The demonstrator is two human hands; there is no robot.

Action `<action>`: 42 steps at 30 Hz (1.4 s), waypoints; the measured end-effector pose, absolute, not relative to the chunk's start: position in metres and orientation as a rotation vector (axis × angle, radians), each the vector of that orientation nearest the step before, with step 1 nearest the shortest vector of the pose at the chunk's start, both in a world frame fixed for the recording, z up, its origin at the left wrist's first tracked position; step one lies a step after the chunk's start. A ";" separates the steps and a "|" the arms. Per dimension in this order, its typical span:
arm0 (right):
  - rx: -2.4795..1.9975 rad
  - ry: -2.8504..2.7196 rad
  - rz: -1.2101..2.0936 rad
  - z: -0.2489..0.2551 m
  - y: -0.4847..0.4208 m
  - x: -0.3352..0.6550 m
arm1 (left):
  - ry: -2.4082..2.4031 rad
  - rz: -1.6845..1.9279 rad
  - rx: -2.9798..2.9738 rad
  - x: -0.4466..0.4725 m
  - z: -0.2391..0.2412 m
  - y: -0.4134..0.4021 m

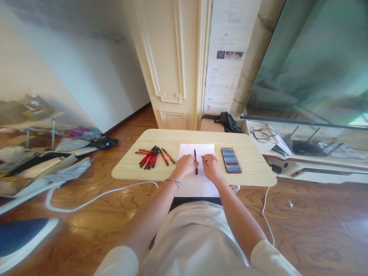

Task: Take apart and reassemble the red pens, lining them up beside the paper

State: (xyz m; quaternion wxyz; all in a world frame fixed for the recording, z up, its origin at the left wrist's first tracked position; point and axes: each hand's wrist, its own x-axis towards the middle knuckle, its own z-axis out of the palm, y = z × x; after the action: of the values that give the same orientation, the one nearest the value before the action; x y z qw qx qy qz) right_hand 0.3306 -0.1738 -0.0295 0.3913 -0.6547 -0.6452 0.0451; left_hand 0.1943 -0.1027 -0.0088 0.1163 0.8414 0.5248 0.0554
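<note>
A red and black pen [195, 153] stands nearly in line with my view over a white sheet of paper [186, 188]. My left hand [186, 165], with a chain bracelet at the wrist, pinches this pen from the left side. Just right of the pen is my right hand [211, 165], its fingers curled in and apart from the pen. Whatever lies between those right fingertips is too small to make out. To the left, a loose pile of several red and black pens [149, 158] rests on the light wooden table [129, 166].
A phone [230, 160] lies on the table right of the paper. Behind the table sit a black bag [230, 122] and a low white cabinet [310, 174] with cables. A white cable [94, 199] runs across the floor at left, near piled clutter [43, 161].
</note>
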 end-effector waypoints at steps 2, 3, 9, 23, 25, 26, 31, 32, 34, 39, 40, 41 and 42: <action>-1.658 -1.600 0.112 -0.031 -0.179 0.332 | 1.548 0.148 2.494 0.200 -0.013 -0.107; -1.663 -1.594 0.112 -0.032 -0.182 0.333 | 1.550 0.138 2.503 0.201 -0.014 -0.109; -1.724 -1.686 0.118 -0.034 -0.189 0.331 | 1.555 0.128 2.498 0.201 -0.016 -0.111; -1.836 -1.828 0.130 -0.054 -0.183 0.337 | 1.624 0.210 2.428 0.195 -0.017 -0.123; -1.828 -1.834 0.117 -0.053 -0.183 0.338 | 1.628 0.241 2.413 0.195 -0.017 -0.124; -1.825 -1.837 0.114 -0.052 -0.183 0.338 | 1.624 0.262 2.403 0.194 -0.018 -0.124; -1.811 -1.832 0.139 -0.045 -0.184 0.339 | 1.568 0.452 2.338 0.183 -0.021 -0.129; -1.814 -1.813 0.148 -0.043 -0.183 0.339 | 1.552 0.507 2.319 0.180 -0.022 -0.131; -1.831 -1.768 0.162 -0.040 -0.179 0.339 | 1.523 0.617 2.273 0.172 -0.025 -0.135; -2.015 -1.728 0.215 -0.029 -0.157 0.331 | 1.470 0.729 2.179 0.163 -0.031 -0.142; -2.067 -1.721 0.227 -0.027 -0.151 0.329 | 1.460 0.729 2.170 0.163 -0.032 -0.143; -2.115 -1.715 0.243 -0.025 -0.145 0.327 | 1.451 0.725 2.165 0.163 -0.032 -0.143; -2.161 -1.707 0.262 -0.023 -0.140 0.324 | 1.446 0.719 2.162 0.163 -0.033 -0.143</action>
State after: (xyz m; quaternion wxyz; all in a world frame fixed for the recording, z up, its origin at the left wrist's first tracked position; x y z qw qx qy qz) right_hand 0.3241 -0.1399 -0.0225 0.1865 -0.7675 -0.6063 0.0931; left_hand 0.1631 -0.1431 -0.0329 0.2197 0.7815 0.5228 0.2600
